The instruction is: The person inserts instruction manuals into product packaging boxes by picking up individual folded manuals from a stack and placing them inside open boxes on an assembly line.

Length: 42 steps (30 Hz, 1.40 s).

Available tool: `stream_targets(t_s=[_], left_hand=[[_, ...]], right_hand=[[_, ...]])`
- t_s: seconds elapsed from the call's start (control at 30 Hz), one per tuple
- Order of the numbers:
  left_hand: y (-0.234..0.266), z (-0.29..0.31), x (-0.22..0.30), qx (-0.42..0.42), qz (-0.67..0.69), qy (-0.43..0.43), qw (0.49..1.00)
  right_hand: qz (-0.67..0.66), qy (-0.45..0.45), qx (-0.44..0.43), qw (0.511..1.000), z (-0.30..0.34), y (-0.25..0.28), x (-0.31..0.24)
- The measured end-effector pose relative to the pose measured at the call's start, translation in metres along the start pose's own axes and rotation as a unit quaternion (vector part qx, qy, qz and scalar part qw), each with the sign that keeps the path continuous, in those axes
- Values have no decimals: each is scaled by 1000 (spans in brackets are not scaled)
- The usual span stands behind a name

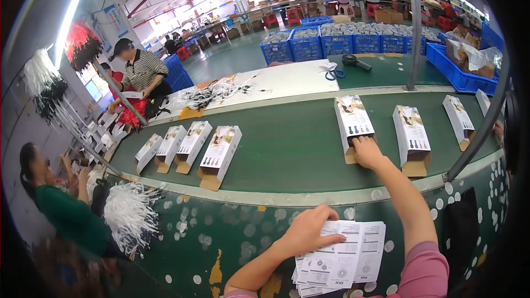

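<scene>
On the green worktop lies a stack of printed white leaflets (pixel 331 262), some fanned to the right. My left hand (pixel 309 232) grips the upper left of the stack, thumb across the top sheet and fingers curled at its far edge. Reaching over the green belt, my right hand (pixel 367 152) is at the near, open end of a white printed carton (pixel 353 115). Its fingers close over the carton's edge, with the tips partly hidden; whether a leaflet is in them is not visible. A brown flap hangs below that hand.
Several similar cartons (pixel 221 146) lie on the belt (pixel 276 143), left and right. A metal post (pixel 480 110) slants at the right. Behind are scissors (pixel 331 72), tangled cords (pixel 215 94) and blue crates (pixel 323 44). Co-workers (pixel 61 204) are at the left; another person's hand shows far right.
</scene>
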<state>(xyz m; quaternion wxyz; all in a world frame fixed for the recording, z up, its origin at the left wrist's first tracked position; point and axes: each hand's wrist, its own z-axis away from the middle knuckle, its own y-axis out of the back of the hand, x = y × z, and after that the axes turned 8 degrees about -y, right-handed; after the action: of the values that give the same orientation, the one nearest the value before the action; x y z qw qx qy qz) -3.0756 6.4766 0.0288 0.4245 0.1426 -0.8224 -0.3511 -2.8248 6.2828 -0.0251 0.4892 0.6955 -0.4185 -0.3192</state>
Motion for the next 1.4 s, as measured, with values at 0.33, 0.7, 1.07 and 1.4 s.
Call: stream_targets(t_s=[0.33, 0.7, 1.07, 1.4], left_hand=[[37, 42, -34, 42, 134, 86, 986], [77, 83, -61, 67, 24, 51, 996], [128, 124, -75, -36, -18, 79, 996], [163, 159, -103, 30, -28, 15, 999]], right_hand=[[-333, 84, -259, 903, 136, 97, -82], [-354, 42, -134, 925, 173, 71, -151], [-295, -24, -52, 954, 165, 59, -214], [-192, 80, 23, 978, 147, 86, -259]])
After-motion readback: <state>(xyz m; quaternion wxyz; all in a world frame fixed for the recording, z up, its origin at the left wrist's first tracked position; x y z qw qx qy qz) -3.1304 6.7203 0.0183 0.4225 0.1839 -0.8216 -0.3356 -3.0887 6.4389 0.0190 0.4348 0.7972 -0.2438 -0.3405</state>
